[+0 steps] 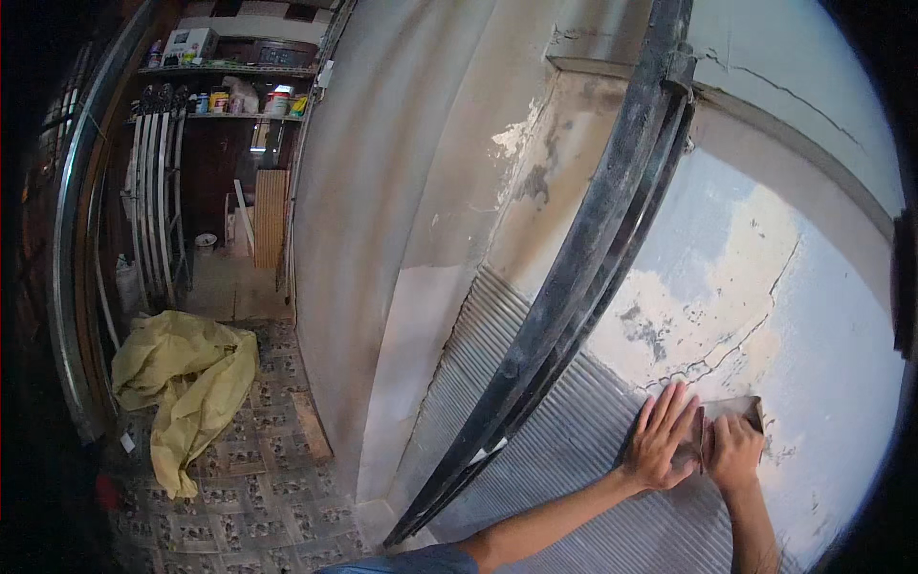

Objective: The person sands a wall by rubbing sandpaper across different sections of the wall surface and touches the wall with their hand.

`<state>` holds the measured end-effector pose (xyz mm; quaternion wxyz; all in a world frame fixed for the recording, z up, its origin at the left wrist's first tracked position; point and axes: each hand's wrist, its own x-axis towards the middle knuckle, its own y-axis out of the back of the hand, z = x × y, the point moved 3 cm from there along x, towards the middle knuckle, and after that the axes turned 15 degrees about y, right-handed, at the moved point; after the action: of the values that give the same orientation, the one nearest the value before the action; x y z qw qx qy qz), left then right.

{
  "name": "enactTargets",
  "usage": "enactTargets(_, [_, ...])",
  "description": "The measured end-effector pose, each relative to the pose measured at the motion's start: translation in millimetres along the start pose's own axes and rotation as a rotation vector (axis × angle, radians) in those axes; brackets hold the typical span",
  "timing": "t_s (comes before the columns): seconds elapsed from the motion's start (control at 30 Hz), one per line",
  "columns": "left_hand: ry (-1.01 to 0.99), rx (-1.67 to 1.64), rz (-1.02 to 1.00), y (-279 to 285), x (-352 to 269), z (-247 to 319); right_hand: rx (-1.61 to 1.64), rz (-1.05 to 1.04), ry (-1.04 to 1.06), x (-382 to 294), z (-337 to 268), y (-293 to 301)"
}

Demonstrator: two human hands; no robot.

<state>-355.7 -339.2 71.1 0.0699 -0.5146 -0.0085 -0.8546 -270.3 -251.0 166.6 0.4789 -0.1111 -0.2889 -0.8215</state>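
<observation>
My right hand (736,446), its fingers bent, grips a thin brownish sheet (751,407) that looks like sandpaper, pressed to the wall. Part of the sheet is hidden behind the fingers. Just left of it my left hand (661,446) lies flat on the wall with its fingers slightly spread, holding nothing. Both hands are near the border between the ribbed lower wall panel (574,430) and the pale painted wall (825,373). Above the hands, a branching crack (746,341) runs up through a patch of peeled paint (688,308).
A dark metal post (574,265) slants across the wall left of my hands. A crumpled yellow sheet (186,380) lies on the patterned floor (251,502). Farther back are shelves with containers (222,100), metal ladder-like frames (158,201) and a ribbed wooden panel (270,219).
</observation>
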Motion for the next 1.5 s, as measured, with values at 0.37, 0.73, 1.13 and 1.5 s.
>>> enactTargets(0.37, [-0.112, 0.213, -0.163, -3.1, -0.5, -30.2, -0.056, -0.115, 0.049, -25.2, 11.5, 37.6])
enactTargets(0.73, [-0.248, 0.372, -0.075, -1.4, 0.1, -30.6, -0.239, -0.197, 0.031, -88.1, 37.9, 73.9])
enactTargets(1.13, [-0.327, 0.378, 0.009, -4.9, -1.2, -32.3, -0.213, -0.109, -0.058, -123.4, 41.6, 71.9])
enactTargets(1.5, [-0.158, 0.063, 0.055, -14.4, -12.3, -6.0, -0.309, 0.287, -0.060, -132.4, 40.2, 57.8])
